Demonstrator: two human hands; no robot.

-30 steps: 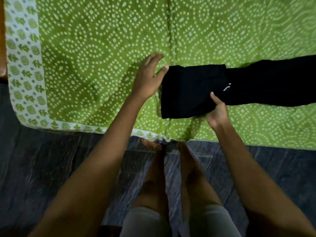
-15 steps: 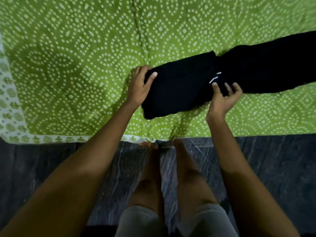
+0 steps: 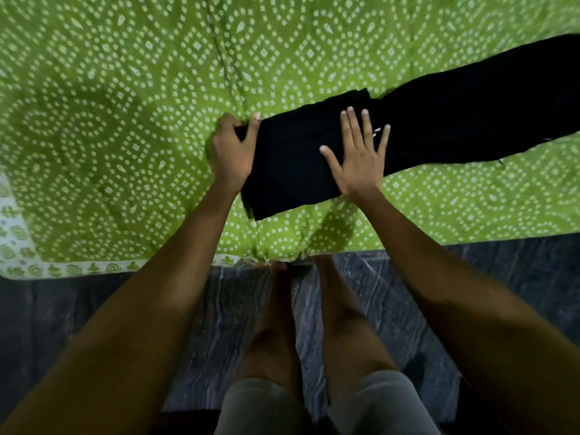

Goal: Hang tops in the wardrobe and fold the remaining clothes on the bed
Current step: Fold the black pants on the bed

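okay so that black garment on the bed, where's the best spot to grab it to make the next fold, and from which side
Probably the unfolded long end of the black garment, trailing right and away across the green bedsheet. Come from the right and pinch its far end: that length lies flat, single and free. The folded block near the bed's edge is already pinned by the flat right hand and gripped at its left edge by the left hand.

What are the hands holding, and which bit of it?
The left hand grips the black garment by its folded left edge. The right hand holds nothing; it lies flat on the fold.
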